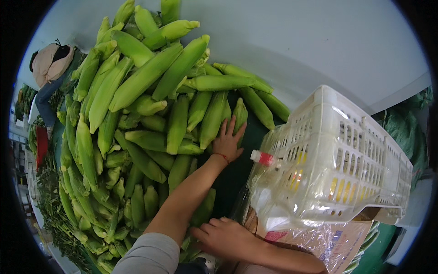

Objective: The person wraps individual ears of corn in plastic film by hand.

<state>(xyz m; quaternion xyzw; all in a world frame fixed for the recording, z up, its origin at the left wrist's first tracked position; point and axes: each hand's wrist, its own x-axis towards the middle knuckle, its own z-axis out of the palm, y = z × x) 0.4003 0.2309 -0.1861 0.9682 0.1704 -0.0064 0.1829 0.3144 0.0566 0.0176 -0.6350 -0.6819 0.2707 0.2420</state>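
A large heap of green-husked corn (146, 82) fills the left and middle of the view. My left hand (226, 142), with a thin red cord at the wrist, reaches to the heap's right edge. Its fingers are spread and lie against an upright ear of corn (239, 112); no grip shows. Lower down, my right hand (223, 235) comes in from the right with its fingers curled, close under another ear of corn (203, 209). The undersides of those fingers are hidden, so what they hold cannot be made out.
A white slotted plastic crate (351, 160) stands at right on a film-wrapped cardboard box (337, 239). Beside it lies a clear bottle with a red label (267, 159). A pale wall (292, 41) closes the back. Another person (52, 64) bends over at far left, near loose leaves (57, 205).
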